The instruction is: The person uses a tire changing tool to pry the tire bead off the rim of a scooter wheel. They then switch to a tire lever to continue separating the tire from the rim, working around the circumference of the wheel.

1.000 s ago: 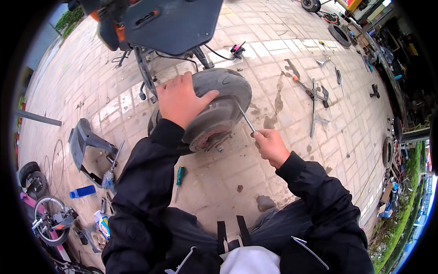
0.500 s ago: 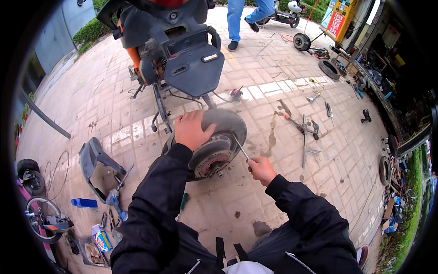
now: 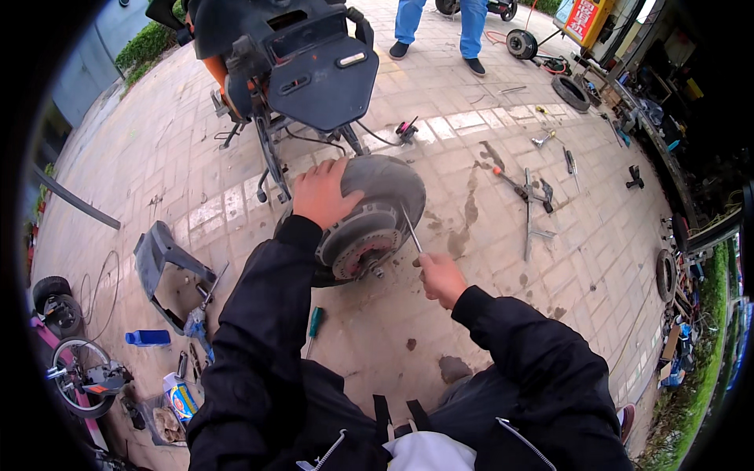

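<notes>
Head view: the left hand (image 3: 320, 192) lies flat over the top of the wheel (image 3: 375, 216), its fingers spread on the grey tyre and pressing on it rather than closing round it. The wheel stands on its edge on the paved floor (image 3: 440, 330), just in front of the scooter (image 3: 290, 63), hub side toward the person. The right hand (image 3: 441, 276) is closed in a fist round the handle of a thin metal tool (image 3: 411, 230), whose shaft slants up to the tyre's rim, the tip touching the wheel's right side. Both arms are in black sleeves.

A green screwdriver (image 3: 313, 326) lies on the floor just below the wheel, near the left forearm. A grey plastic panel (image 3: 161, 263) rests to the left, with a blue can (image 3: 148, 338) near it. More tools (image 3: 528, 196) are scattered on the pavement to the right, well apart from the wheel. Another person's legs (image 3: 440, 23) in blue trousers stand beyond the scooter.
</notes>
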`<state>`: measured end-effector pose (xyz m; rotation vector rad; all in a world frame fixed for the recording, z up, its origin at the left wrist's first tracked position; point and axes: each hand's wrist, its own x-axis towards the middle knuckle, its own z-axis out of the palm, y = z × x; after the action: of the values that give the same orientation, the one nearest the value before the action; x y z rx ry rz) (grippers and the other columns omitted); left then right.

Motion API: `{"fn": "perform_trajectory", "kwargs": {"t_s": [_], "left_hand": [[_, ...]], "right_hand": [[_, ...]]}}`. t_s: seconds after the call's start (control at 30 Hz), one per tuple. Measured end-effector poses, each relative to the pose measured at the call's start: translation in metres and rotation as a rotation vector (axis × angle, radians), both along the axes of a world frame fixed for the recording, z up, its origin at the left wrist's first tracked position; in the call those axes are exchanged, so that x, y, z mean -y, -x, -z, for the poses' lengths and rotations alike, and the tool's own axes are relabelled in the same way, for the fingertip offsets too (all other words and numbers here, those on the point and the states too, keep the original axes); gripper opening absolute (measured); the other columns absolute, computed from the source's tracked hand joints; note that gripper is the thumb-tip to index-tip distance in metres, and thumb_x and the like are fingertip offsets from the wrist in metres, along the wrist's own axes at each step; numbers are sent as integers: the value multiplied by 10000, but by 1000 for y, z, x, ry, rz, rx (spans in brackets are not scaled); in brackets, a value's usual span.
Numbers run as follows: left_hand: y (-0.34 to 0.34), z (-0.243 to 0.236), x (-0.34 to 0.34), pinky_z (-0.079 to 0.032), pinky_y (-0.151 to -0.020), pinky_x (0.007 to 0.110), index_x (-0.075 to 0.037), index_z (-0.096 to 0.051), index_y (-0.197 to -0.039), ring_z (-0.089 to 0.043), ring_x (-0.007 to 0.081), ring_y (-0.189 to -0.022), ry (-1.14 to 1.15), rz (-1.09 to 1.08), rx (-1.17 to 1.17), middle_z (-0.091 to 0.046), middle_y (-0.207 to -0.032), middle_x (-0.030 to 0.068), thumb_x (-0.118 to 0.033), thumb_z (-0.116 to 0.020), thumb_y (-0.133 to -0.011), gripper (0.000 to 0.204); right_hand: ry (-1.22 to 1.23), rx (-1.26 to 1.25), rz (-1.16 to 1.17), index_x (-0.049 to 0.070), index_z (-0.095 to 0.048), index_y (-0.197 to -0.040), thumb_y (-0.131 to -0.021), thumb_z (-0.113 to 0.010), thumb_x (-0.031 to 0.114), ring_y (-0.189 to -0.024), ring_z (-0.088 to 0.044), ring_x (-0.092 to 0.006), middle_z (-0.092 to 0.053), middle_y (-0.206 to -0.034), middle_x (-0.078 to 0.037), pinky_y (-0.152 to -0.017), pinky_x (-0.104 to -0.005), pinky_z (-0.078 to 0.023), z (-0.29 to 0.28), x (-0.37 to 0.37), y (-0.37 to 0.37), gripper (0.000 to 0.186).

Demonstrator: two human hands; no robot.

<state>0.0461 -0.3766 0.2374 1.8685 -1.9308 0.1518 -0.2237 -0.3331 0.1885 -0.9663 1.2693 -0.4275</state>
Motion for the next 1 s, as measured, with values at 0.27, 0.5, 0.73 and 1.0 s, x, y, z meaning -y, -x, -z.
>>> {"fn": "perform_trajectory", "kwargs": {"t_s": [0.27,0.5,0.73,1.0], "left_hand": [[8,0,0,-428,-890,460,-79,-526,-1254,-575,346,-1027,21,4,-25,-596,-1136,130,-398,-706,-728,641],[9,1,1,-425,-898,459,-78,-527,-1254,-574,341,-1044,23,9,-37,-597,-1134,134,-398,-701,-733,636],[8,2,2,-408,-913,470,-89,-530,-1258,-579,328,-1044,15,-15,-13,-601,-1125,132,-409,-685,-729,637],[10,0,3,-397,-920,470,-89,-533,-1239,-576,336,-1049,10,5,-19,-600,-1126,135,-410,-684,-732,619]], "right_hand": [[427,-194,322,-20,-562,-843,-976,-433,343,-723,-559,-393,-602,-747,-212,-692,-444,-436,103,-39,-67,407],[406,18,398,-4,-507,-882,-1008,-381,298,-634,-580,-252,-568,-673,-134,-606,-389,-435,82,-107,-119,350],[-36,205,6,8,-475,-864,-1013,-362,341,-563,-559,-223,-549,-646,-103,-512,-412,-455,15,-78,-162,382],[-432,531,-53,90,-423,-860,-985,-327,537,-503,-423,-179,-479,-659,-62,-481,-354,-392,93,-52,-215,474]]}}
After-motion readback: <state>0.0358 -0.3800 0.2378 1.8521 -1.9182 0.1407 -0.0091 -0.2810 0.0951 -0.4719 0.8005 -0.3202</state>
